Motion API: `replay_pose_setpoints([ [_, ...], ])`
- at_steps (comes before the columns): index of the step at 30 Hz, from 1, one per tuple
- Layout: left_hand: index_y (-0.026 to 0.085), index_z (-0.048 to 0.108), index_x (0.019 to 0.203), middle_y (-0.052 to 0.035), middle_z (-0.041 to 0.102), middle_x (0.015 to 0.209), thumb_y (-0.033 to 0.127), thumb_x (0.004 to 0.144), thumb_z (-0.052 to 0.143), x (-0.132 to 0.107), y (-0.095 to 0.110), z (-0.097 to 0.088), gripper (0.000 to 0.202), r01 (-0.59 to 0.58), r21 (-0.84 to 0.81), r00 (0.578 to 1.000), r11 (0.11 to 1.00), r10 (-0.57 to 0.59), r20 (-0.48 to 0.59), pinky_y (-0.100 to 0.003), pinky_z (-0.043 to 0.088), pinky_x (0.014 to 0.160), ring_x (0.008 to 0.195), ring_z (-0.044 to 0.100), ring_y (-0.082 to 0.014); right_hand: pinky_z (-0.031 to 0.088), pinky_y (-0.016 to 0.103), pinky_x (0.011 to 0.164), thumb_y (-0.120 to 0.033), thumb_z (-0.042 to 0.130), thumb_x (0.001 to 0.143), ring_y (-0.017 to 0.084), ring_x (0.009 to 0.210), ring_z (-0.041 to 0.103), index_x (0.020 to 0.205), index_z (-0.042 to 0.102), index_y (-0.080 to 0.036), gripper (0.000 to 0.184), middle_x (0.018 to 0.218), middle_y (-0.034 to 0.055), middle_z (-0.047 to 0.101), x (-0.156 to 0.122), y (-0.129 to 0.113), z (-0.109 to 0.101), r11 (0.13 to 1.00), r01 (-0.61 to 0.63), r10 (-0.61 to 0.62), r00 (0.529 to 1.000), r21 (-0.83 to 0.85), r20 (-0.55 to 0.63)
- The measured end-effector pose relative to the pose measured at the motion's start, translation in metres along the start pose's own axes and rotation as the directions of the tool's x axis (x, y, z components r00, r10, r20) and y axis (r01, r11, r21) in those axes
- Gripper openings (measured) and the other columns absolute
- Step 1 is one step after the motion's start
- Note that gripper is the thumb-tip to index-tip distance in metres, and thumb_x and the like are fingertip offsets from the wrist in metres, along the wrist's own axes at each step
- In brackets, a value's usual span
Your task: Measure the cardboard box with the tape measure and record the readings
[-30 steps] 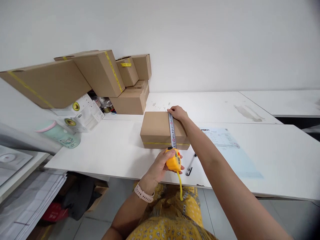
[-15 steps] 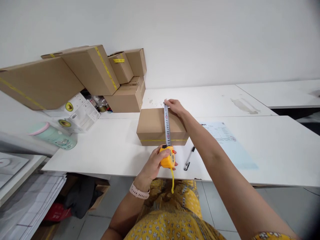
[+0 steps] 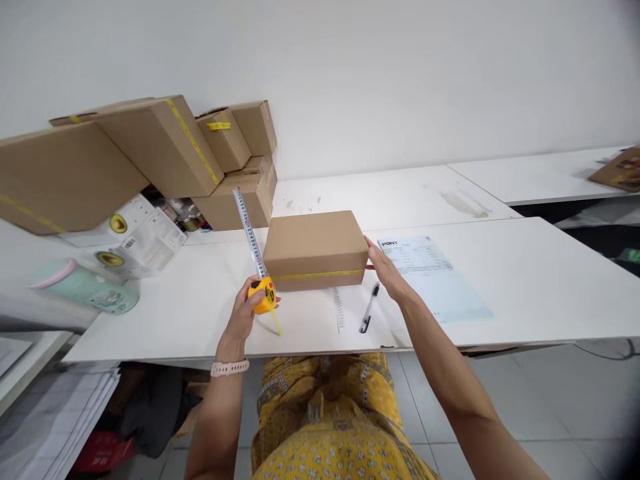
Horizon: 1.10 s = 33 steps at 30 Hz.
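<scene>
My left hand (image 3: 241, 312) is closed round a yellow tape measure (image 3: 263, 295). Its metal blade (image 3: 249, 230) sticks out up and away, along the left side of a brown cardboard box (image 3: 315, 237). Yellow tape runs across the front face of this closed box. My right hand (image 3: 387, 270) rests with fingers stretched against the box's right side, the fingertips partly hidden by it. Partly under the box's front lies a spiral-bound notebook (image 3: 339, 313). A black-capped pen (image 3: 369, 308) is beside it.
Several cardboard boxes (image 3: 185, 150) are stacked at the back left, next to a white carton with avocado pictures (image 3: 143, 233). A mint-green bottle (image 3: 95, 287) stands left of them. A printed sheet (image 3: 433, 277) lies at right on the white table (image 3: 525, 287).
My left hand has carried the tape measure left, off the box top. My right hand has let go of the blade's end and moved down to the box's right side. The box is turned slightly.
</scene>
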<state>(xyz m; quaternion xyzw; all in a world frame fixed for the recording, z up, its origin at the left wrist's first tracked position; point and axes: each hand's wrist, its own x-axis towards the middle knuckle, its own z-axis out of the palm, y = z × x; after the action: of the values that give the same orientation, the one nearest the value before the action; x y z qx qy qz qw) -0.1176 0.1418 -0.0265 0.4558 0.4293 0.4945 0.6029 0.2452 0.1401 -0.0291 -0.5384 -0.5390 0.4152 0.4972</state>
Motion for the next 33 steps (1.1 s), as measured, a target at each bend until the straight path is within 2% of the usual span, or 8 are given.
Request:
replay_pose_setpoints([
  [3, 0.021, 0.056, 0.108, -0.0089, 0.063, 0.129, 0.045, 0.067, 0.085, 0.004, 0.028, 0.003, 0.056, -0.076, -0.024, 0.996, 0.997, 0.077, 0.039, -0.036, 0.064, 0.063, 0.071, 0.073, -0.0197, 0.047, 0.050, 0.108, -0.071, 0.051, 0.091, 0.030, 0.132, 0.050, 0.156, 0.038, -0.040, 0.073, 0.161, 0.0038, 0.041, 0.007, -0.035, 0.001, 0.990, 0.070, -0.084, 0.990, -0.125, -0.112],
  [7, 0.020, 0.057, 0.106, -0.0122, 0.059, 0.141, 0.043, 0.065, 0.086, 0.011, 0.054, 0.008, 0.055, -0.130, -0.039, 0.989, 0.991, 0.132, 0.061, -0.035, 0.064, 0.063, 0.073, 0.072, -0.0189, 0.049, 0.053, 0.103, -0.067, 0.063, 0.084, 0.031, 0.117, 0.056, 0.147, 0.050, -0.034, 0.072, 0.147, 0.0094, 0.052, 0.028, -0.057, -0.002, 0.951, 0.095, -0.161, 0.965, -0.294, -0.207],
  [11, 0.021, 0.055, 0.103, -0.0134, 0.059, 0.141, 0.048, 0.063, 0.086, 0.004, 0.054, 0.021, 0.057, -0.161, -0.059, 0.987, 0.985, 0.161, -0.020, -0.034, 0.063, 0.061, 0.071, 0.071, -0.0188, 0.053, 0.051, 0.097, -0.064, 0.070, 0.077, 0.031, 0.120, 0.057, 0.139, 0.049, -0.032, 0.073, 0.145, 0.0099, 0.052, 0.041, -0.044, -0.001, 0.991, 0.025, -0.055, 0.971, -0.130, -0.233],
  [15, 0.023, 0.056, 0.113, -0.0123, 0.056, 0.143, 0.048, 0.066, 0.086, -0.035, 0.040, 0.048, 0.060, -0.267, 0.009, 0.962, 0.964, 0.267, -0.054, -0.036, 0.064, 0.068, 0.076, 0.072, -0.0204, 0.053, 0.047, 0.096, -0.057, 0.069, 0.080, 0.027, 0.116, 0.060, 0.141, 0.044, -0.035, 0.069, 0.147, 0.0076, 0.052, 0.041, -0.037, -0.001, 0.994, 0.102, -0.106, 0.980, -0.033, -0.166],
  [19, 0.024, 0.056, 0.120, -0.0119, 0.063, 0.128, 0.051, 0.070, 0.085, -0.083, 0.008, 0.094, 0.063, -0.041, -0.094, 0.985, 0.995, 0.056, 0.164, -0.034, 0.062, 0.066, 0.080, 0.071, -0.0225, 0.052, 0.048, 0.092, -0.054, 0.062, 0.084, 0.027, 0.105, 0.062, 0.133, 0.052, -0.033, 0.055, 0.131, 0.0070, 0.060, 0.044, -0.048, -0.001, 0.970, 0.095, -0.143, 0.967, -0.223, -0.211],
  [24, 0.024, 0.058, 0.117, -0.0091, 0.063, 0.120, 0.049, 0.076, 0.082, -0.107, -0.029, 0.139, 0.053, 0.241, -0.100, 0.919, 0.965, -0.194, 0.343, -0.031, 0.059, 0.070, 0.083, 0.070, -0.0206, 0.048, 0.048, 0.092, -0.047, 0.056, 0.087, 0.030, 0.105, 0.059, 0.109, 0.060, -0.024, 0.032, 0.116, 0.0105, 0.066, 0.056, -0.061, -0.001, 0.830, 0.173, -0.333, 0.917, -0.531, -0.221],
  [28, 0.023, 0.059, 0.112, -0.0069, 0.062, 0.116, 0.049, 0.075, 0.083, -0.100, -0.024, 0.140, 0.052, 0.286, -0.101, 0.896, 0.953, -0.229, 0.379, -0.030, 0.057, 0.068, 0.077, 0.069, -0.0176, 0.045, 0.047, 0.096, -0.035, 0.043, 0.095, 0.029, 0.108, 0.059, 0.119, 0.061, -0.023, 0.032, 0.117, 0.0114, 0.069, 0.058, -0.066, -0.003, 0.717, 0.342, -0.440, 0.898, -0.608, -0.014],
  [33, 0.021, 0.062, 0.111, -0.0075, 0.062, 0.112, 0.048, 0.073, 0.084, -0.096, -0.006, 0.119, 0.052, 0.316, -0.091, 0.891, 0.944, -0.262, 0.370, -0.030, 0.056, 0.067, 0.074, 0.070, -0.0183, 0.039, 0.050, 0.100, -0.025, 0.031, 0.099, 0.029, 0.111, 0.057, 0.135, 0.056, -0.026, 0.044, 0.120, 0.0113, 0.067, 0.056, -0.068, 0.002, 0.605, 0.410, -0.489, 0.868, -0.682, 0.088],
])
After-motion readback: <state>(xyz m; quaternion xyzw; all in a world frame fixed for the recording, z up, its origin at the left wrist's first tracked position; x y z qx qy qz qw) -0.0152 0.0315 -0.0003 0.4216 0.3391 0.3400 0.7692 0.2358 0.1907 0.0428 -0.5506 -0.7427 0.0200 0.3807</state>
